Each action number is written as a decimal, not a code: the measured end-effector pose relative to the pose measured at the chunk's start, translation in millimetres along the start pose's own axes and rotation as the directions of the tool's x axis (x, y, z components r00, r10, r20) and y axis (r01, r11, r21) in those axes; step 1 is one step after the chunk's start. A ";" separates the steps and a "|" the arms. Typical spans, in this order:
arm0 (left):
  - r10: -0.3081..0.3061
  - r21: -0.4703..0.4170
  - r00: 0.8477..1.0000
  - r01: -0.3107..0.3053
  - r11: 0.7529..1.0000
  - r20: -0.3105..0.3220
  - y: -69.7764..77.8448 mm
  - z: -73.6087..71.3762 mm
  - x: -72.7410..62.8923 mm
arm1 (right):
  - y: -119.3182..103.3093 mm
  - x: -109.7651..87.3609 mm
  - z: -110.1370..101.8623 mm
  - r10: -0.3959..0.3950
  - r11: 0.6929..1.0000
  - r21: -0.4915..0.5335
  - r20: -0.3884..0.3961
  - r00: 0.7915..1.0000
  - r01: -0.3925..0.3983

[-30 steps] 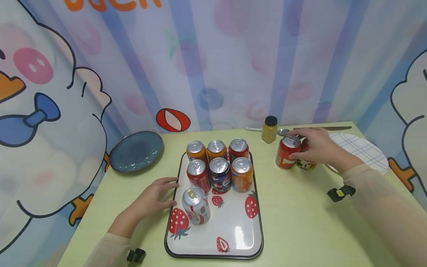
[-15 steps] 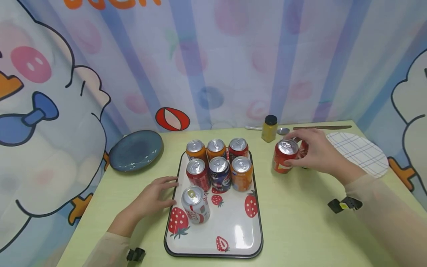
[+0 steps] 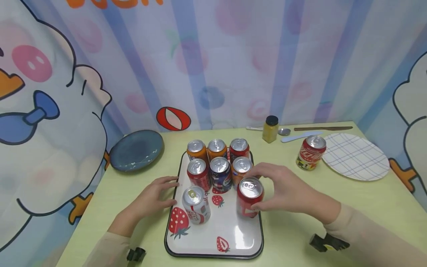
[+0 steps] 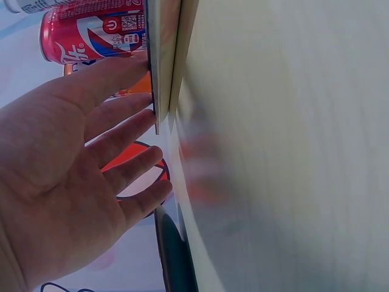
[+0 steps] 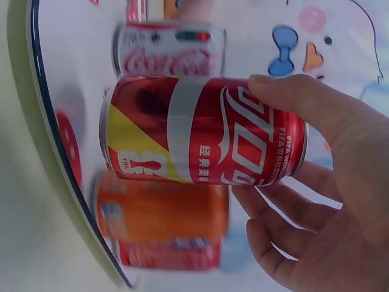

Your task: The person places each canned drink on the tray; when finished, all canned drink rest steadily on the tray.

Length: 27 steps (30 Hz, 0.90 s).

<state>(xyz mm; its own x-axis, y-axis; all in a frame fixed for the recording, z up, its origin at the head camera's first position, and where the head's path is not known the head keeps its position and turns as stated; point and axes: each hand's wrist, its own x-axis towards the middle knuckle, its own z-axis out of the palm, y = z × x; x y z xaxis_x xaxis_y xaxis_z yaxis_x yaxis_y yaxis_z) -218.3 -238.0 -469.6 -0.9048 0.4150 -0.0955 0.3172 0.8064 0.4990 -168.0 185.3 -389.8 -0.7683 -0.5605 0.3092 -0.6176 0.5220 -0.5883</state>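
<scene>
My right hand (image 3: 287, 189) grips a red Coca-Cola can (image 3: 246, 207) between thumb and fingers, over the right side of the strawberry-patterned tray (image 3: 200, 246). In the right wrist view that can (image 5: 209, 134) is held near its top, close above the tray. Behind it an orange can (image 3: 239, 174) is partly hidden. Also on the tray stand a white Coca-Cola can (image 3: 196, 211), a dark blue Pepsi can (image 3: 220, 176) and several red and orange cans. My left hand (image 3: 150, 198) has its fingers extended, fingertips at the tray's left edge (image 4: 159, 73).
Another red can (image 3: 311, 154) stands at the right, beside a checked white plate (image 3: 357, 159). A yellow jar (image 3: 270, 130), a spoon (image 3: 283, 131), a pale blue knife (image 3: 298, 137) and a brown utensil (image 3: 323, 128) are at the back. A dark blue plate (image 3: 136, 150) is back left.
My right hand has taken the red Coca-Cola can from beside the other red can and carried it left and nearer, over the tray. The left hand has stayed in place.
</scene>
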 end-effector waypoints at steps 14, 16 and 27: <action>-0.024 0.000 1.000 0.024 1.000 0.012 1.6 0.2 1.2 | -13.2 26.2 57.3 0.000 0.999 0.034 0.074 0.997 -0.002; -0.022 0.000 1.000 0.022 1.000 0.013 1.1 0.3 1.3 | -14.6 27.8 60.1 0.013 0.999 0.043 0.071 0.997 -0.016; 0.008 0.012 1.000 -0.008 1.000 -0.002 0.5 -1.0 1.1 | -10.0 19.2 49.2 -0.042 0.998 0.044 0.009 0.999 0.041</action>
<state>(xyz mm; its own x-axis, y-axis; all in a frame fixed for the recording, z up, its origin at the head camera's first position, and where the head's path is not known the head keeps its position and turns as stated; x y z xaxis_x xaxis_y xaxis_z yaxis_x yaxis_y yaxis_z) -219.4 -237.6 -468.6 -0.9028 0.4206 -0.0902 0.3278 0.8084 0.4890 -168.2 137.6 -414.7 -0.7401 -0.5878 0.3267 -0.6409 0.4696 -0.6072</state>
